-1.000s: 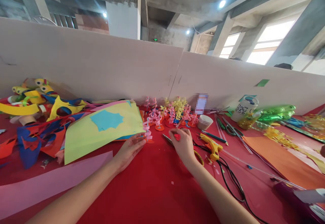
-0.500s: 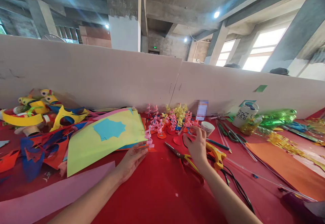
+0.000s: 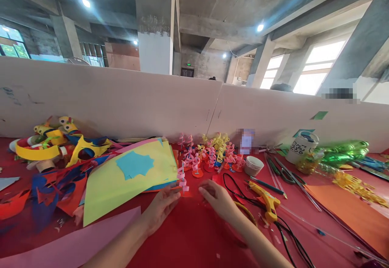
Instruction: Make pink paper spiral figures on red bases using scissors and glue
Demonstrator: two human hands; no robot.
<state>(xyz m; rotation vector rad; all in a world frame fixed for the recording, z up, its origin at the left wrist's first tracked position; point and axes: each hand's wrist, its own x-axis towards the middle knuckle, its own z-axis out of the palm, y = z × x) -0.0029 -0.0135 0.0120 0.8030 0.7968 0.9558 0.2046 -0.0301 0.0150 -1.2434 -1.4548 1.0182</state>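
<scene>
Head view: right hand, back from the far cluster, hovers open and empty just beside the pink spiral standing on the table, whose red base the left hand pinches

Glue gun right; lime paper sheet left; white cup behind.

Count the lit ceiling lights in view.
4 ceiling lights: one upper left, one just left of the white pillar, one small and far back near centre, one right of centre. The beams may hide others.
</scene>
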